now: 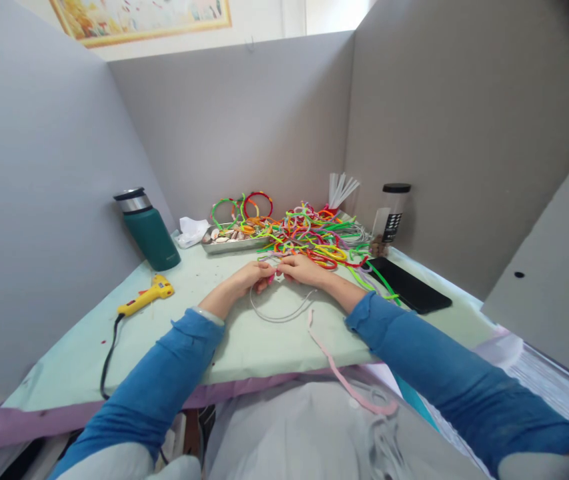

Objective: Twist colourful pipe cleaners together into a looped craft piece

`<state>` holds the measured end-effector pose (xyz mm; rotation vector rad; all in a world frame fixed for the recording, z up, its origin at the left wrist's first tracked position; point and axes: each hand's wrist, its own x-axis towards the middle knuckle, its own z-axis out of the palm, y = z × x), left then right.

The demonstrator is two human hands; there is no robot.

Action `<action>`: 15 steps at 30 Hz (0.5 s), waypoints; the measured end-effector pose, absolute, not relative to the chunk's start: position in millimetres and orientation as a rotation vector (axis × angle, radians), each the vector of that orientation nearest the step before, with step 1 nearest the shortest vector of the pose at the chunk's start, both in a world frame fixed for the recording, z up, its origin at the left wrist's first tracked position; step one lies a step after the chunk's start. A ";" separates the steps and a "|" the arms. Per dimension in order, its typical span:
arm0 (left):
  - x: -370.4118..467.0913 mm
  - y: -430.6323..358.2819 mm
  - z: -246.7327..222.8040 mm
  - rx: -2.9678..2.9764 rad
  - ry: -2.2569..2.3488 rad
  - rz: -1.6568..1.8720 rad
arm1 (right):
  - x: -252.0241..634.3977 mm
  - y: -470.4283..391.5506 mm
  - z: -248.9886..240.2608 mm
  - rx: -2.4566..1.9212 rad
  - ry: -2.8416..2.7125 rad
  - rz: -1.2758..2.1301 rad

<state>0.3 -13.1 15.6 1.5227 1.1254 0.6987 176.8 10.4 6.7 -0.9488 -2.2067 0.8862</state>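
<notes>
My left hand [253,277] and my right hand [300,269] meet over the middle of the table, fingertips almost touching. Both are closed in a pinch on a thin grey cord [284,319], which curves below them in a loose loop with one end free at the right. A small bright pink bit shows at my left fingertips; I cannot tell what it is. Below my right hand, a flat pale pink strip [334,368] runs over the table edge onto my lap. Just behind the hands lies a heap of coloured cords [309,230].
At the left stand a green tumbler [151,237] and a yellow glue gun [147,295] with a black cable. A metal tray [237,247] holds shells, with wrapped hoops [259,195] behind. To the right are a black phone [409,285] and a clear bottle [389,217]. Grey partitions [244,127] enclose the table.
</notes>
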 end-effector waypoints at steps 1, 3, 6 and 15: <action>0.9 -13.9 16.3 1.514 1.126 0.700 | 176.8 10.2 7.0 -0.947 -2.207 0.894; 1.5 -14.6 16.5 1.509 1.125 0.707 | 176.7 9.7 7.7 -0.948 -2.204 0.890; 1.0 -13.7 14.8 1.529 1.132 0.728 | 176.3 8.8 8.8 -0.964 -2.187 0.848; 4.3 -13.0 16.9 1.616 1.300 0.692 | 176.1 12.9 6.9 -1.051 -2.134 0.769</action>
